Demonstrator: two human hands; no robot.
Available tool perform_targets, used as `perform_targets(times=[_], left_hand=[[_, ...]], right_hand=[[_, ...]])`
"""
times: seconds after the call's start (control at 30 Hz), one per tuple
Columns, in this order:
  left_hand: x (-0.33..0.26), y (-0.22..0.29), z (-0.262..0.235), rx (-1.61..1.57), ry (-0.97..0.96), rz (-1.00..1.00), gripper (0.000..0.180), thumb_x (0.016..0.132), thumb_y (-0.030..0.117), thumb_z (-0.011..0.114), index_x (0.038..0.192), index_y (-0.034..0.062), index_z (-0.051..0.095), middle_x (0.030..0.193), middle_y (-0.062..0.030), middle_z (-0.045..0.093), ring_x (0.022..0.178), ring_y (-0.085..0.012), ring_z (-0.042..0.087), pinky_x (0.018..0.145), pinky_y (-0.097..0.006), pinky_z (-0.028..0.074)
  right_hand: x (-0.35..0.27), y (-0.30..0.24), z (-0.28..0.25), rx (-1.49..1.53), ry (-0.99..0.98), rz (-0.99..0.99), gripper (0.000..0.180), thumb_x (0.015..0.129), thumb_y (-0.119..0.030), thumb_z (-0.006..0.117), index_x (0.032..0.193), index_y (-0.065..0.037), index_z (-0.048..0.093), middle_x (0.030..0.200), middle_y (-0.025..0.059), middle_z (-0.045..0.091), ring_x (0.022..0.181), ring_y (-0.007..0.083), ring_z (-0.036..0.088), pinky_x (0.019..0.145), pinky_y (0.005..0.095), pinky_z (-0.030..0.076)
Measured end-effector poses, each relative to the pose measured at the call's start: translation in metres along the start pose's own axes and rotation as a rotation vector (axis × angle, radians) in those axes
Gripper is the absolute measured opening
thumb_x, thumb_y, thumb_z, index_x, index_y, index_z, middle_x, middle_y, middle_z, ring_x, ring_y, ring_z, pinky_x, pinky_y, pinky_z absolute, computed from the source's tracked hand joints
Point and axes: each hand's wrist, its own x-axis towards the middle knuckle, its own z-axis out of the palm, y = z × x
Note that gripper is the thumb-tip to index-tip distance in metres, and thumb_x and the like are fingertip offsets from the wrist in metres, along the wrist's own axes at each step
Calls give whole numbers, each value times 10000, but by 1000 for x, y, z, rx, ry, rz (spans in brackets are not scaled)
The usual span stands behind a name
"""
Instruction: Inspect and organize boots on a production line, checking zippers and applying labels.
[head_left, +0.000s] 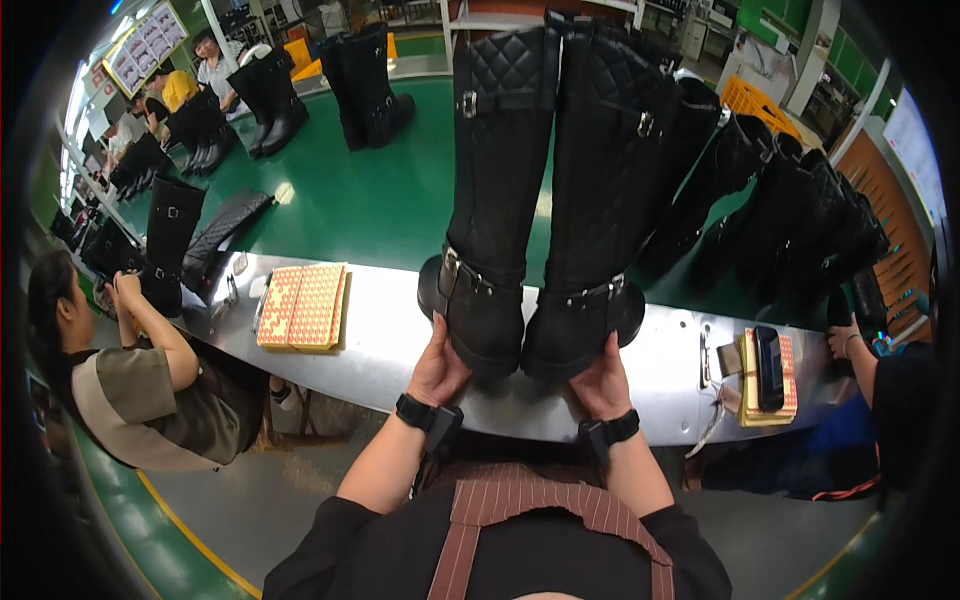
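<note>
Two tall black boots with quilted tops and buckled ankle straps stand upright side by side in front of me, heels toward me. My left hand [438, 368] is closed round the heel end of the left boot [490, 200]. Around the heel end of the right boot [600, 210], my right hand [602, 382] is closed in the same way. Both boots are held over the near edge of the metal strip [390, 330]. The fingertips under the soles are hidden.
More black boots [735, 170] stand at right and far left on the green belt [330, 200]. Stacks of patterned sheets [303, 305] lie on the metal strip, with a phone [768, 368] on the right one. A co-worker [150, 380] sits at left; another person's hand [845, 340] shows at right.
</note>
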Motion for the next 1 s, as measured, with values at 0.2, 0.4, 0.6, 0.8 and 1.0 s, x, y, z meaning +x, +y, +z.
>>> perform_targets(times=[0.2,0.4,0.6,0.8,1.0], left_hand=[[5,6,8,-24,-66,7,730,978,553,471,1532,118,277,1537,-100,398,1416,-283,380,1172,-478,298],[8,3,5,-10,-50,19,753,969,561,481,1538,119,260,1540,-104,391,1417,-284,378,1170,-488,299],[6,3,6,6,-49,-2,745,973,566,464,1536,120,268,1541,-99,393,1420,-281,373,1173,-487,295],[3,1,-4,33,-39,3,766,968,587,451,1535,105,272,1532,-105,407,1412,-285,388,1169,-488,306],[3,-8,4,-18,-204,-122,712,981,566,452,1517,109,347,1513,-101,434,1377,-269,433,1172,-466,314]], right_hand=[[4,-5,2,-40,-7,5,683,967,-510,555,1479,-88,390,1485,108,469,1362,293,451,1150,471,336],[6,-5,-7,-7,6,0,678,965,-492,571,1478,-88,389,1481,106,474,1350,297,467,1131,464,371],[3,-6,-1,-101,-11,2,694,965,-540,533,1480,-97,396,1484,97,475,1368,290,446,1156,475,328],[0,1,-4,-87,-19,51,690,963,-557,521,1480,-113,410,1486,86,476,1369,286,440,1161,478,305],[-8,-10,-12,-221,-230,70,744,974,-601,451,1535,-134,311,1551,86,381,1422,299,365,1195,502,243]])
